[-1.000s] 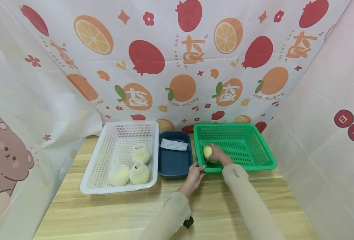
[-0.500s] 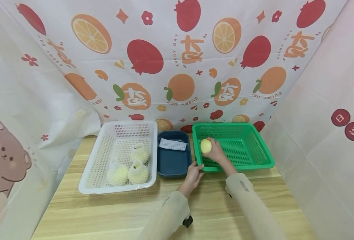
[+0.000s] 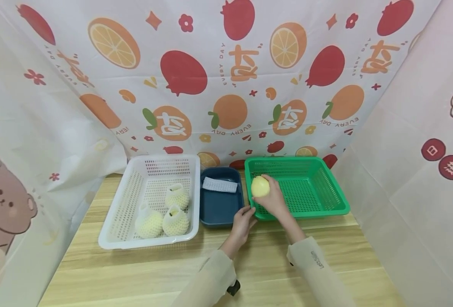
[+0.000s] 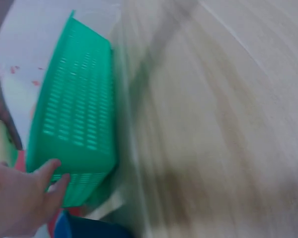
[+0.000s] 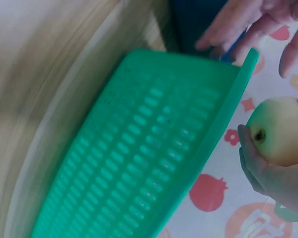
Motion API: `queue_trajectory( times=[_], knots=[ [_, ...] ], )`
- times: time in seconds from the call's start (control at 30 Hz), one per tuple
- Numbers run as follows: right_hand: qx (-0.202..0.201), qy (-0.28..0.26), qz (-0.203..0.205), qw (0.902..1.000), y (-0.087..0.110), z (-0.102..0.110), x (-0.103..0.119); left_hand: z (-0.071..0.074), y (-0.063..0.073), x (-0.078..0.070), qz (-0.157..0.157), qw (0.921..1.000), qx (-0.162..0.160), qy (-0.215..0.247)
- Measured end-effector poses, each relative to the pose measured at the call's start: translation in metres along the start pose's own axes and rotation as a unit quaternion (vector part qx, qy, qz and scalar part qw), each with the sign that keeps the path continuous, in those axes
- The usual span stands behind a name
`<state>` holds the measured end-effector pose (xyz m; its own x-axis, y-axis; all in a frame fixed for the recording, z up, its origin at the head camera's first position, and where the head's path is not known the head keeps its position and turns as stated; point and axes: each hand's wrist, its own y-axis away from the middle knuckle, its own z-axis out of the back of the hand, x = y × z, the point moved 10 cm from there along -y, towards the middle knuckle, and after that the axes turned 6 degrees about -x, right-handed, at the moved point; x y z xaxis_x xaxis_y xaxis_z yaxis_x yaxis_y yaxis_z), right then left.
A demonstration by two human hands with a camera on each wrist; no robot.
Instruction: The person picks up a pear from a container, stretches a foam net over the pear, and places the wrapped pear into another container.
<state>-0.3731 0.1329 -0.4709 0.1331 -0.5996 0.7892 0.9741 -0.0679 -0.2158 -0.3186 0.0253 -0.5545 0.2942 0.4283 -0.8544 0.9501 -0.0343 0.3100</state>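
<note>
My right hand (image 3: 272, 197) grips a pale yellow pear (image 3: 260, 186) above the left side of the green basket (image 3: 330, 212). In the right wrist view the fingers curl round the pear (image 5: 278, 131), and the dark spot at its end shows. At the basket's near left corner is my left hand (image 3: 242, 222), holding nothing. Its fingers are loose and the thumb stands apart from the rim in the right wrist view. In the left wrist view two fingertips of the left hand (image 4: 20, 201) overlap the basket's corner; contact is unclear.
Left of the green basket stands a dark blue tray (image 3: 220, 211) with a white foam net sleeve (image 3: 220, 185) in it. A white basket (image 3: 113, 226) farther left holds several pears in foam nets (image 3: 175, 221). Printed cloth (image 3: 218, 85) hangs behind and at both sides.
My right hand has raised the pear from inside the green basket and shifted it left. The left hand has eased off the basket's rim and moved slightly left.
</note>
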Motion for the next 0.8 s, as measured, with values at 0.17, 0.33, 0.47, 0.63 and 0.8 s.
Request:
queue_trajectory(
  times=[0.17,0.33,0.47,0.63,0.8],
  knots=[
    [-0.007,-0.048,0.014,0.9987,0.019,-0.005,0.013,0.019,0.011,-0.021,-0.025,0.9986,-0.046,-0.001],
    [-0.001,-0.099,0.036,0.9944,0.039,-0.016,0.027,0.029,0.019,-0.033,0.007,0.9989,-0.007,0.046],
    [0.032,-0.154,0.037,0.9869,0.053,-0.03,0.034,0.033,0.027,-0.038,0.03,0.996,0.041,0.073],
    [0.083,-0.206,0.016,0.9749,0.066,-0.046,0.037,0.039,0.036,-0.042,0.022,0.9933,0.091,0.068],
    [0.125,-0.243,-0.007,0.9619,0.08,-0.051,0.047,0.045,0.042,-0.039,0.017,0.9897,0.131,0.054]
  ],
)
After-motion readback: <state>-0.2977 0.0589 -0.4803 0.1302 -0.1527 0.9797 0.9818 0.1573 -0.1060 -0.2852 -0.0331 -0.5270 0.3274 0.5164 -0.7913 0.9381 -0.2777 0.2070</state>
